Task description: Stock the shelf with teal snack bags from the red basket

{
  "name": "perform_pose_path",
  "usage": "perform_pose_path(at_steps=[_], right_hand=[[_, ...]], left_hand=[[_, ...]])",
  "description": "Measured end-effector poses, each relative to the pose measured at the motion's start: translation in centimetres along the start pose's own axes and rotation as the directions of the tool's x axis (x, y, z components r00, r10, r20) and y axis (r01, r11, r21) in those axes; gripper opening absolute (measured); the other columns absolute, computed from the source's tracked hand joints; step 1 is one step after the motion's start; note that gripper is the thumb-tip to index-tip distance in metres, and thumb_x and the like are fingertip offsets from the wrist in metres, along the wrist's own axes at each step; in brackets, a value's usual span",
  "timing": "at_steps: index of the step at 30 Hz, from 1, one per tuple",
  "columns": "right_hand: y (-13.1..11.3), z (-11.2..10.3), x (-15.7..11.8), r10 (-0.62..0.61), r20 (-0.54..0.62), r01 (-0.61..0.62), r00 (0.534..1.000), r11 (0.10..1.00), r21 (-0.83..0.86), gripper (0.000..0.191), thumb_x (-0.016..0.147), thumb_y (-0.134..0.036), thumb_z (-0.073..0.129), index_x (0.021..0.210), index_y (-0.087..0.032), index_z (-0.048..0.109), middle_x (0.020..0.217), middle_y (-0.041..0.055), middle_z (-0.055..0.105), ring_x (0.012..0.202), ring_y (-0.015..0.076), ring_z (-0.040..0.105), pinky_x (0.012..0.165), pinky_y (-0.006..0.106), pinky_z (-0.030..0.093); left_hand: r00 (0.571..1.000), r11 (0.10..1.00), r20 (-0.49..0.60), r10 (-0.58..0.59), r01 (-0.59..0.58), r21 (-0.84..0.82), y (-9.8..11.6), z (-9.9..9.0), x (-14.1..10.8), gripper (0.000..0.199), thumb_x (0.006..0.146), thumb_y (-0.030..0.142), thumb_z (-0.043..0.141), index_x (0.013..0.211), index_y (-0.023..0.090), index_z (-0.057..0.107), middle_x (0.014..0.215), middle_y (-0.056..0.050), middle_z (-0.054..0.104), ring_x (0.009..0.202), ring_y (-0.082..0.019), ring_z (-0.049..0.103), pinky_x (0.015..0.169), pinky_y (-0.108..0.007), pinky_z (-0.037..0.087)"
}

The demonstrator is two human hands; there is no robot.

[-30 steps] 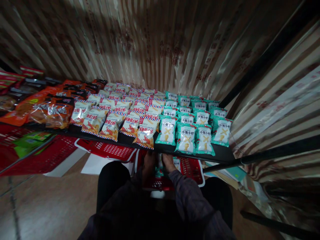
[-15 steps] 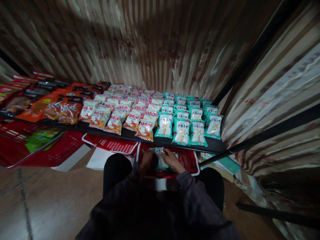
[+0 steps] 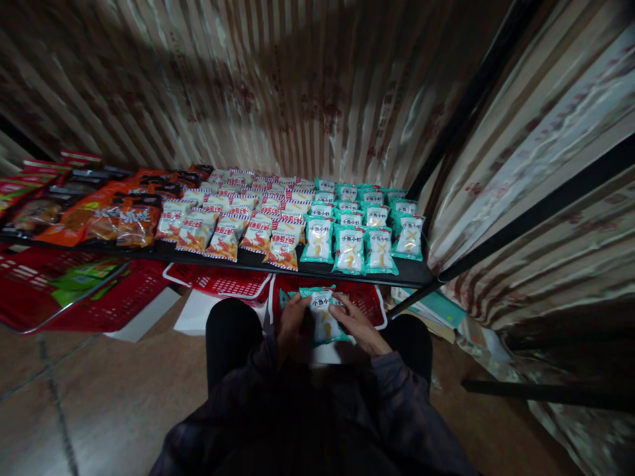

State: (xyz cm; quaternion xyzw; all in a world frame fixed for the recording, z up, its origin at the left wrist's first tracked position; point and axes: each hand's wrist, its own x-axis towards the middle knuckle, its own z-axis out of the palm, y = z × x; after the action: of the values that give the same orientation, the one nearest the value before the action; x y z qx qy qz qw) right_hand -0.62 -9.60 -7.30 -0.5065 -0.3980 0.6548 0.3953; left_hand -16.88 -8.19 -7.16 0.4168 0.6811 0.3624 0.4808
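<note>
As you sit with your knees apart, your left hand (image 3: 292, 316) and right hand (image 3: 361, 325) hold a teal-and-white packet (image 3: 325, 322) between them, just above the near side of a red basket (image 3: 366, 296) below the shelf. Your left fingers are closed around its left edge, while your right fingers lie along its right edge and partly over the front. The packet is a plump pillow shape in glossy film, teal around a white middle, with black characters near the top and yellow snack pieces pictured below, some of them crossed. Its printed face is turned up to you and its lettering reads upright from your seat; the long axis runs from the shelf side toward your lap, the lower end slanting slightly to your right. The basket is moulded plastic with a perforated wall and a pale rim, and more teal wrapping shows in it behind your hands. On the smooth black shelf (image 3: 415, 271), matching packets (image 3: 351, 251) lean in rows beside white-and-orange bags (image 3: 282, 246) with striped, crimped edges. Behind them hangs a shiny, pleated curtain (image 3: 297, 99).
</note>
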Motion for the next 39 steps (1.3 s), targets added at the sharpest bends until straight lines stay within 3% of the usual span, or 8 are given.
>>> perform_pose_path(at_steps=[5,8,17,21,24,29,39], right_hand=[[-1.0,-0.2,0.0,-0.061,-0.088,0.07,0.994,0.992,0.104,0.059,0.064,-0.058,0.074,0.11,-0.022,0.064,0.09,0.0034,0.073,0.081,0.0195,0.067,0.071,0.028,0.05],[-1.6,-0.3,0.1,-0.062,-0.099,0.077,0.993,0.986,0.149,0.049,0.062,-0.055,0.077,0.095,-0.021,0.069,0.087,0.0025,0.073,0.079,0.018,0.067,0.067,0.025,0.048],[-1.7,0.1,0.5,-0.142,-0.249,0.203,0.958,0.949,0.241,0.034,0.059,-0.048,0.08,0.073,-0.02,0.066,0.068,-0.0031,0.068,0.062,0.0121,0.061,0.059,0.022,0.045],[-2.2,0.1,0.5,-0.161,-0.303,0.244,0.939,0.934,0.262,0.036,0.06,-0.049,0.078,0.076,-0.02,0.065,0.067,-0.0031,0.068,0.064,0.0136,0.063,0.061,0.024,0.047],[-2.6,0.1,0.3,-0.166,-0.338,0.262,0.926,0.929,0.262,0.037,0.059,-0.05,0.078,0.078,-0.02,0.064,0.067,-0.0031,0.068,0.068,0.016,0.065,0.062,0.026,0.049],[-2.8,0.2,0.1,-0.164,-0.336,0.261,0.927,0.927,0.27,0.036,0.059,-0.049,0.078,0.075,-0.021,0.063,0.066,-0.0035,0.069,0.07,0.0168,0.067,0.062,0.026,0.05],[-2.8,0.3,-0.2,-0.182,-0.317,0.264,0.931,0.935,0.238,0.036,0.064,-0.052,0.075,0.082,-0.022,0.066,0.076,-0.0008,0.072,0.083,0.0184,0.068,0.07,0.027,0.052]], left_hand=[[0.986,0.951,0.154,0.062,-0.011,-0.309,2.0,0.1,-1.3,0.024,0.073,0.038,0.058,0.088,0.019,0.063,0.082,-0.001,0.07,0.075,-0.017,0.063,0.068,-0.027,0.048],[0.98,0.914,0.173,0.098,-0.02,-0.405,3.0,0.2,-2.1,0.027,0.067,0.04,0.064,0.084,0.019,0.063,0.081,0.0,0.07,0.074,-0.017,0.061,0.069,-0.027,0.047],[0.972,0.889,0.202,0.121,-0.016,-0.457,3.7,0.4,-2.5,0.036,0.063,0.045,0.071,0.086,0.018,0.066,0.085,-0.003,0.071,0.082,-0.02,0.064,0.074,-0.028,0.047],[0.95,0.883,0.289,0.121,0.03,-0.468,3.9,0.4,-3.3,0.038,0.065,0.045,0.072,0.092,0.019,0.066,0.094,-0.004,0.071,0.089,-0.02,0.064,0.075,-0.027,0.047],[0.932,0.878,0.339,0.129,0.051,-0.476,3.9,0.5,-3.8,0.044,0.064,0.045,0.074,0.097,0.018,0.066,0.091,-0.005,0.071,0.084,-0.02,0.064,0.072,-0.027,0.047],[0.929,0.886,0.353,0.112,0.067,-0.459,3.9,0.7,-4.1,0.044,0.065,0.049,0.073,0.094,0.018,0.064,0.084,-0.003,0.07,0.072,-0.016,0.062,0.067,-0.026,0.046],[0.952,0.873,0.281,0.119,0.035,-0.486,3.9,1.1,-3.6,0.041,0.06,0.05,0.074,0.081,0.017,0.063,0.077,-0.002,0.068,0.072,-0.017,0.061,0.065,-0.026,0.046]])
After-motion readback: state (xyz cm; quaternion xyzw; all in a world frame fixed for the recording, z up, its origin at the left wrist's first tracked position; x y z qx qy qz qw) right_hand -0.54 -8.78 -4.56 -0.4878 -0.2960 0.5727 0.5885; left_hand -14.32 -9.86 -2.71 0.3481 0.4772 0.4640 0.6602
